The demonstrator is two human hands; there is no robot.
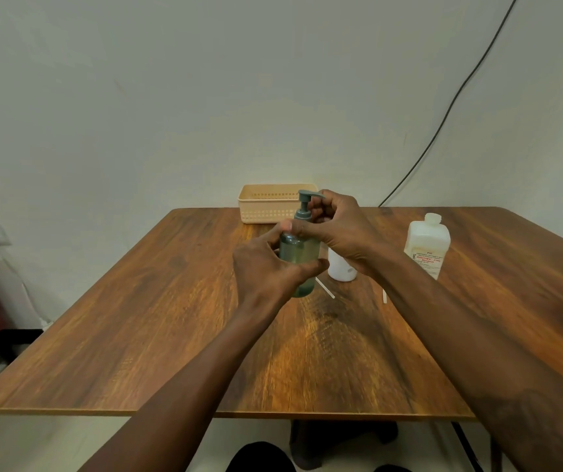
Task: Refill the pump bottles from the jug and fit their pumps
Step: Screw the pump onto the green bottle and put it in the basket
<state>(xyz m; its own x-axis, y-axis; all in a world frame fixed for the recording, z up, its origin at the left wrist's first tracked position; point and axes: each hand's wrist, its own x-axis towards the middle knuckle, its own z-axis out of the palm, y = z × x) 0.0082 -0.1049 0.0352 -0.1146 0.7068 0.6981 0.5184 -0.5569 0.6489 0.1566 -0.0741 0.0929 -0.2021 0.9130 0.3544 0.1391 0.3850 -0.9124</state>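
Note:
A translucent grey-green pump bottle (300,257) is held above the middle of the wooden table (178,318). My left hand (263,270) wraps around its body. Its grey pump (305,204) sits on the neck, and my right hand (336,233) grips the pump collar from the right. A white bottle (341,269) stands just behind, mostly hidden by my right hand. The white jug (426,247), uncapped and labelled in red, stands at the right. A thin white tube (326,290) lies on the table below the bottle, its far end hidden behind my right forearm.
A beige perforated basket (266,206) stands at the table's far edge against the wall. A black cable (450,107) runs down the wall at the right. A dark stool shows under the table's near edge.

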